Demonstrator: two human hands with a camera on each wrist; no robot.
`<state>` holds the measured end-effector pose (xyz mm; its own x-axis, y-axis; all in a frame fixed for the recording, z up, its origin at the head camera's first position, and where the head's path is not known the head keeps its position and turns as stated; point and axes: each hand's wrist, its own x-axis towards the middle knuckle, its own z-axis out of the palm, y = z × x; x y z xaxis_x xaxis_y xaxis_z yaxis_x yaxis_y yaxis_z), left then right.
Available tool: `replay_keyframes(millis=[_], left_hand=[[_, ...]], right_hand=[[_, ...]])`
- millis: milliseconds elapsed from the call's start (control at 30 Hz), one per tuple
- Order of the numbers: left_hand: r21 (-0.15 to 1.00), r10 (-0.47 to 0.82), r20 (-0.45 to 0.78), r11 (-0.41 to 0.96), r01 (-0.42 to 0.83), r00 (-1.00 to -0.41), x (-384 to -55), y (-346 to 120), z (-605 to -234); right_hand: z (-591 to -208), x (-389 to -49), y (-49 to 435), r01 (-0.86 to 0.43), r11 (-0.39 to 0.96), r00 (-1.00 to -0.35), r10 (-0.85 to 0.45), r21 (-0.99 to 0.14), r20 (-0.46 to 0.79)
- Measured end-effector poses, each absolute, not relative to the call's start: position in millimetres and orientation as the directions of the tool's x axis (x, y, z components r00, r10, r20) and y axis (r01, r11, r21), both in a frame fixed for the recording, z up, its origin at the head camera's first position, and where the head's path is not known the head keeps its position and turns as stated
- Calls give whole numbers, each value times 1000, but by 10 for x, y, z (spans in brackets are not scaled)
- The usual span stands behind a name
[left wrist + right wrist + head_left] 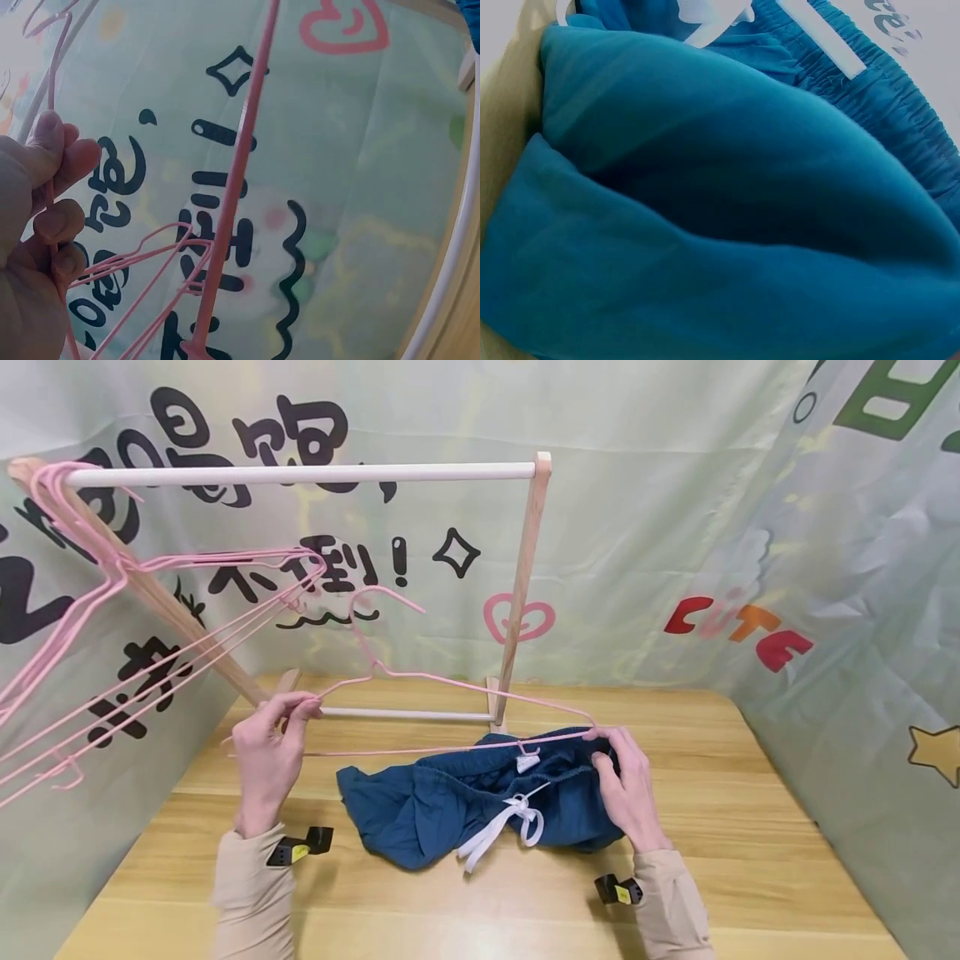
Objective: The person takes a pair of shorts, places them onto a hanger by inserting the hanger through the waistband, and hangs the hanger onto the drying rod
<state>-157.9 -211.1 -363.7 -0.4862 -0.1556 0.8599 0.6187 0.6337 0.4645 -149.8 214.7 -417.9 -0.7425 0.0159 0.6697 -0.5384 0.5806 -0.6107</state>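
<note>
A pink wire hanger [480, 687] is held over a pair of dark blue drawstring shorts [405, 810], its hook pointing up. My left hand [273, 747] pinches the hanger's left shoulder; the left wrist view shows those fingers [49, 146] curled round the wire. At the hanger's right corner, my right hand [628, 785] grips the right side of the shorts' waistband, with fingertips against the wire. A white drawstring bow [517, 814] lies at the waistband's front. Blue fabric [727, 292] fills the right wrist view and hides that hand.
A wooden rack with a white rail [315, 475] stands behind on the wooden table [750, 827]. Several pink hangers [112, 560] hang at the rail's left end, close to my left hand. Printed cloth [637, 527] surrounds the table at the back and sides.
</note>
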Motion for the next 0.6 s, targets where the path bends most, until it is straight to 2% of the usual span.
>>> replay_keyframes(millis=[600], left_hand=[[429,-83,872,605,671,-483,-1669,-1949,-3723]], right_hand=[[-4129,-1480,2126,-577,539,-727,3,-613,686]])
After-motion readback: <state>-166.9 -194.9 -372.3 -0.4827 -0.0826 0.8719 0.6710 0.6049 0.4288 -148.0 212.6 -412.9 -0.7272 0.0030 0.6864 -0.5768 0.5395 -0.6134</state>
